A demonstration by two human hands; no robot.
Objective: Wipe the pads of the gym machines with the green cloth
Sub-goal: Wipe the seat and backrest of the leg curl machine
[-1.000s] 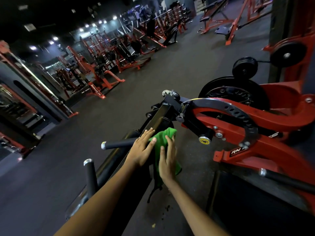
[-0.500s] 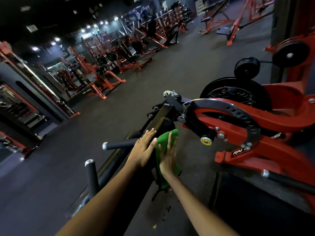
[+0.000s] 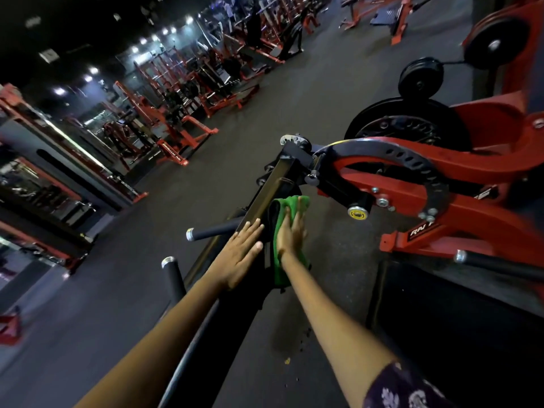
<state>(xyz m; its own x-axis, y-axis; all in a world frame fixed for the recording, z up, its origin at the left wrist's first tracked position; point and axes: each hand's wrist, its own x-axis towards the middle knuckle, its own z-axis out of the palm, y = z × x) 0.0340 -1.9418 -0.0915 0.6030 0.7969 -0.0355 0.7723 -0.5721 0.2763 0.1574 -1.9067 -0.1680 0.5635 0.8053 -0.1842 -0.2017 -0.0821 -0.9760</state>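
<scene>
A green cloth lies flat against the right side of a black machine pad in the middle of the view. My right hand presses the cloth onto the pad with straight fingers. The cloth's top edge shows above my fingertips and its lower end hangs below my wrist. My left hand rests flat on the pad's left face, fingers straight, just beside the cloth. The pad belongs to a red and black machine, whose curved adjustment plate sits just right of the pad's far end.
Two black handle bars with silver caps stick out left of the pad. Black weight plates hang on the red frame at right. Rows of red machines line the far left across dark floor.
My right hand has slid the green cloth up along the pad's side. My left hand has stayed flat on the pad's other face.
</scene>
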